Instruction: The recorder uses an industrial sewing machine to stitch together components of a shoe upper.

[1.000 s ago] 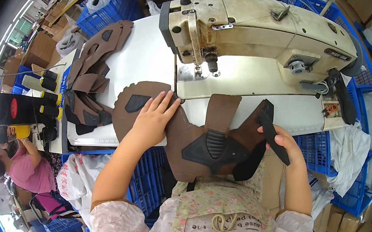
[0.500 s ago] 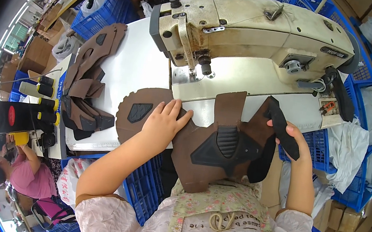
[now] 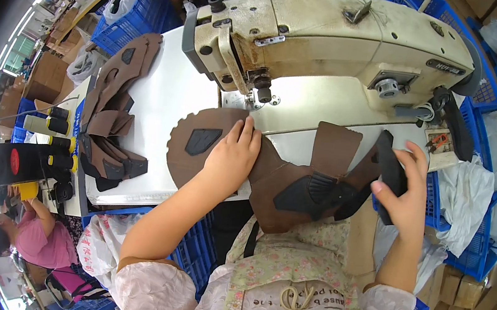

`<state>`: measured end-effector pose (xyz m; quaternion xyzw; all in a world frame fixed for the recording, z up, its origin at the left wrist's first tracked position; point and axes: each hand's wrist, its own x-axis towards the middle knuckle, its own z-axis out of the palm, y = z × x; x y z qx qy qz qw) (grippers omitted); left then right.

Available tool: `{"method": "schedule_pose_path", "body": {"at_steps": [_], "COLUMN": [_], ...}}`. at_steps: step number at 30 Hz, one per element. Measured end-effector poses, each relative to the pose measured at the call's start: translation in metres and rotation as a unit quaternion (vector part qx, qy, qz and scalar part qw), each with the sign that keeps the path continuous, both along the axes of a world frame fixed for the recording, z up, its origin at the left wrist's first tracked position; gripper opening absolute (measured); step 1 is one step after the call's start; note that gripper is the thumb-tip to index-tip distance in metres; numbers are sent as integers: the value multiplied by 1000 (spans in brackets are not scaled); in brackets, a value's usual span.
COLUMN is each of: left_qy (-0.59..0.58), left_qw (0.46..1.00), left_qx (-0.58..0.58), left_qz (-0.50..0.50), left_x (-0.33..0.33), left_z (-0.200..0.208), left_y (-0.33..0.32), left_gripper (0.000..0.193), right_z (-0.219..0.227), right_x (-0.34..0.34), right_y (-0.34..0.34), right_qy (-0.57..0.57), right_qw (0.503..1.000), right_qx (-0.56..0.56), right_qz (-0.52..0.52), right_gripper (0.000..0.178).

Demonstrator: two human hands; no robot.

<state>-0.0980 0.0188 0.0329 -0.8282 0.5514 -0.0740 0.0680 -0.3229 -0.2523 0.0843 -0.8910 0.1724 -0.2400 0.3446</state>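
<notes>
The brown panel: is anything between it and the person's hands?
Nothing visible for the left hand, which lies on the brown panel. Between the right hand and it is the black strip at its right end.

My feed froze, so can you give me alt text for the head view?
A person's left hand lies on a brown panel while the right hand touches a black strip at its right end, before a cream sewing machine; similar brown pieces are piled left.

White table, cream sewing machine, brown stacked pieces, brown panel partly overhanging
</notes>
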Motion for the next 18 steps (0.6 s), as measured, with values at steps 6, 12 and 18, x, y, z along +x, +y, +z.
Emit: {"method": "schedule_pose_path", "body": {"at_steps": [6,12,18], "left_qy": [44,86,116], "left_qw": [997,993,987], "left_qx": [21,-65,-91], "left_qz": [56,52,62], "left_x": [-1,2,4], "left_z": [5,2,1], "left_y": [-1,3,6], "left_gripper": [68,58,65], "right_z": [4,-50,-59], "right_x": [98,154,170], "right_y": [73,96,100], "right_qy": [-8,140,63], "right_qw": [986,958,957], "right_qx": [-67,-221,-255], "right_qz": [155,116,121], "right_gripper": [58,40,33]}}
